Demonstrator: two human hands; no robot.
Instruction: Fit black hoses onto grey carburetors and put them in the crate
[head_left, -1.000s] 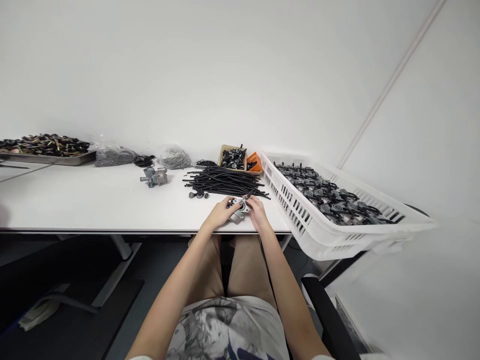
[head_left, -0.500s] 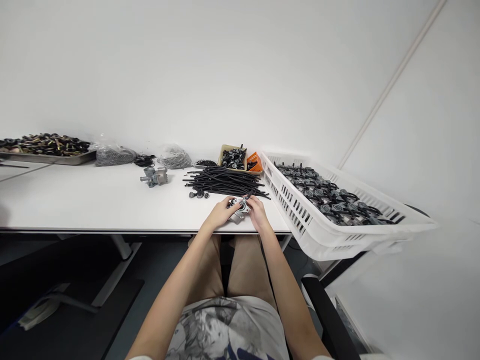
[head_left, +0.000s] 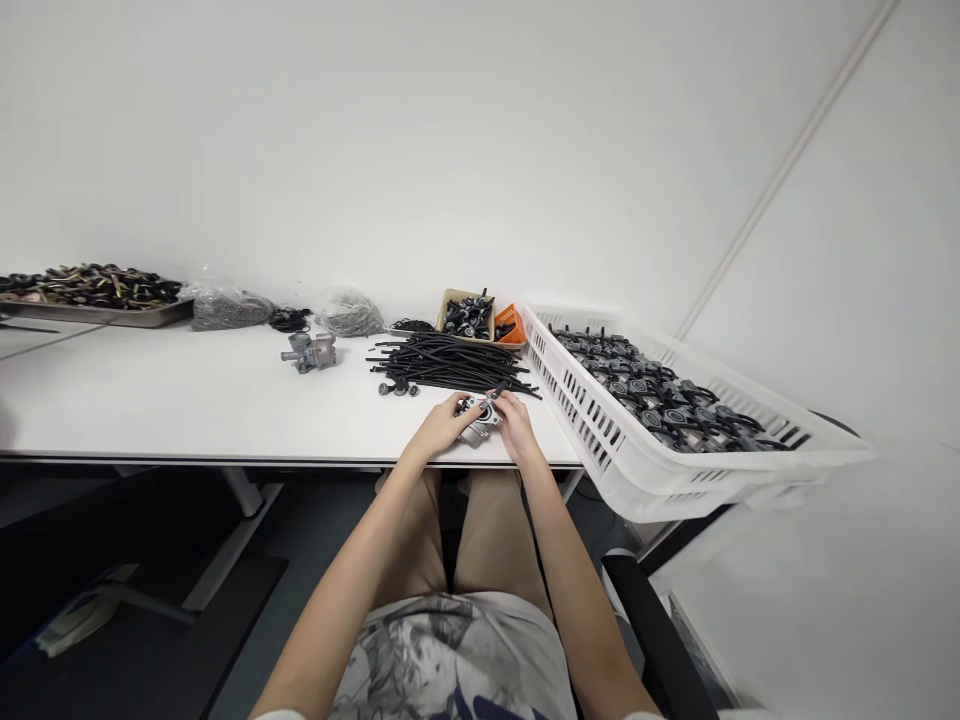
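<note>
Both hands meet at the near edge of the white table (head_left: 187, 410) around a small grey metal part (head_left: 477, 422) with black fittings. My left hand (head_left: 439, 428) grips its left side with curled fingers. My right hand (head_left: 514, 424) holds the right side, and a short black tube (head_left: 496, 391) sticks up from between its fingers. Just behind the hands lies a pile of black tubes (head_left: 450, 364).
A white slotted crate (head_left: 600, 440) full of grey and black assembled parts juts off the table's right end. A tan box (head_left: 465, 314) and an orange bin (head_left: 509, 322) hold small black pieces. A loose metal part (head_left: 309, 351), plastic bags (head_left: 229, 309) and a metal tray (head_left: 90, 300) lie to the left.
</note>
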